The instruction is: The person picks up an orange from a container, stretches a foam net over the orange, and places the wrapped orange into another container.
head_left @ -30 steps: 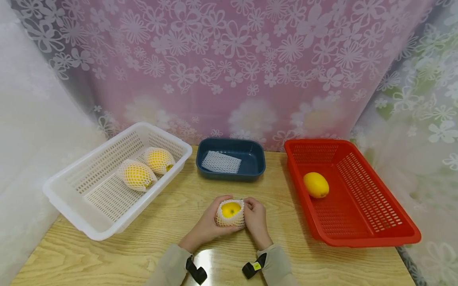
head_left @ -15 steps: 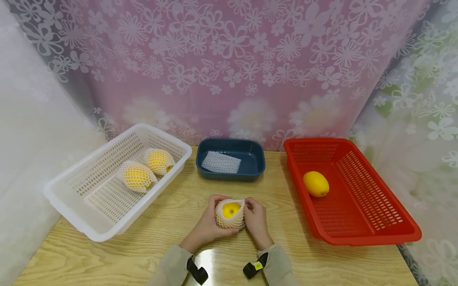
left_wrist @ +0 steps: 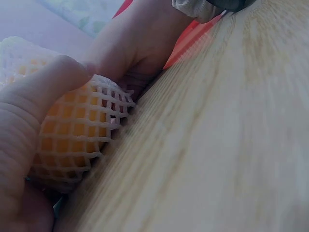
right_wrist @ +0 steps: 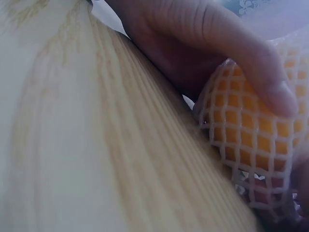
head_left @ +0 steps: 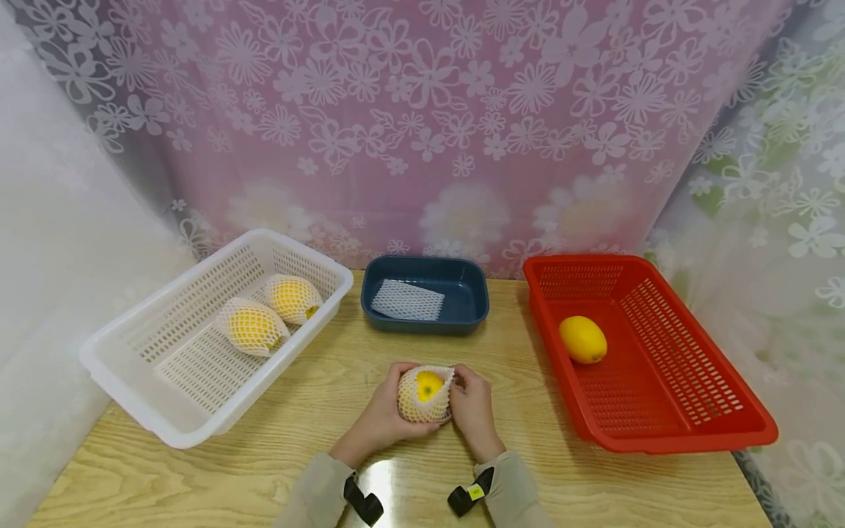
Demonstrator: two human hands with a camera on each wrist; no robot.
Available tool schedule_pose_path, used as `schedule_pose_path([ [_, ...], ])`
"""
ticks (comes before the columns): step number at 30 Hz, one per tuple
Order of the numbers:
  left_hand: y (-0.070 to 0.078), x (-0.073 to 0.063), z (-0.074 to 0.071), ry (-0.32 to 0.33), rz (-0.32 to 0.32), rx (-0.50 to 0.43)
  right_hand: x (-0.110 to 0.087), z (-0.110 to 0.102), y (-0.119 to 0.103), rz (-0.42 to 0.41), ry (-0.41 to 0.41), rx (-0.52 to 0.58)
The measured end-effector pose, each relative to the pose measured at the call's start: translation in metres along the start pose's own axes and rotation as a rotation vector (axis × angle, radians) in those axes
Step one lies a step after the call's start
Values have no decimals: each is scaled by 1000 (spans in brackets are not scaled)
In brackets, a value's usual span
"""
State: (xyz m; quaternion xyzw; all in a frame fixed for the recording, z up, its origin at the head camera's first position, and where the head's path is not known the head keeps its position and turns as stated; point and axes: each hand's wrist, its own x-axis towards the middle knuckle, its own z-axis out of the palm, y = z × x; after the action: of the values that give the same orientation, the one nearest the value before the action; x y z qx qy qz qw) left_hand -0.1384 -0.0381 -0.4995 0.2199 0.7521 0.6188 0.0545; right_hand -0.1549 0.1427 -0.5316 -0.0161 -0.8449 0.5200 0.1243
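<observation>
Near the front middle of the table, the left hand (head_left: 381,418) wraps around a lemon (head_left: 429,384) inside a white foam net sleeve (head_left: 416,408). Its thumb lies across the net in the left wrist view. The lemon's end shows yellow through the sleeve's open top. On the other side, the right hand (head_left: 472,408) pinches the sleeve's upper edge between thumb and curled fingers. In the right wrist view the net (right_wrist: 231,130) stretches over the fruit, its loose lower edge hanging past it close to the tabletop.
A white basket (head_left: 152,407) at left holds two netted lemons (head_left: 252,328). At the back, a dark blue tray (head_left: 465,293) contains flat foam netting (head_left: 408,301). A red basket (head_left: 667,396) at right holds a bare lemon (head_left: 583,339). Curtains hang behind the wooden table (head_left: 317,411).
The sleeve's opening over the lemon has narrowed a little, and its edge by the right hand is drawn slightly outward to the right. Both hands stay in nearly the same place.
</observation>
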Motion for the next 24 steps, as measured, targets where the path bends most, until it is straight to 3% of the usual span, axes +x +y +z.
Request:
schedule_pose_path([
  [4,-18,2,2,0,-2,25,0,0,0,-16,9,-21],
  [7,-21,2,3,16,21,37,0,1,0,-12,11,-19],
  [10,-4,0,1,28,34,36,0,1,0,5,-4,8],
  [12,-1,-1,-1,37,34,16,0,1,1,8,-22,42],
  [14,-2,-1,-1,56,67,-1,0,1,1,10,-45,91],
  [18,-21,1,1,107,132,-29,-1,1,-2,46,-121,239],
  [21,-37,3,3,128,164,-35,-1,1,-3,107,-196,372],
  [24,-42,4,2,129,196,-38,-2,1,-5,168,-255,477],
])
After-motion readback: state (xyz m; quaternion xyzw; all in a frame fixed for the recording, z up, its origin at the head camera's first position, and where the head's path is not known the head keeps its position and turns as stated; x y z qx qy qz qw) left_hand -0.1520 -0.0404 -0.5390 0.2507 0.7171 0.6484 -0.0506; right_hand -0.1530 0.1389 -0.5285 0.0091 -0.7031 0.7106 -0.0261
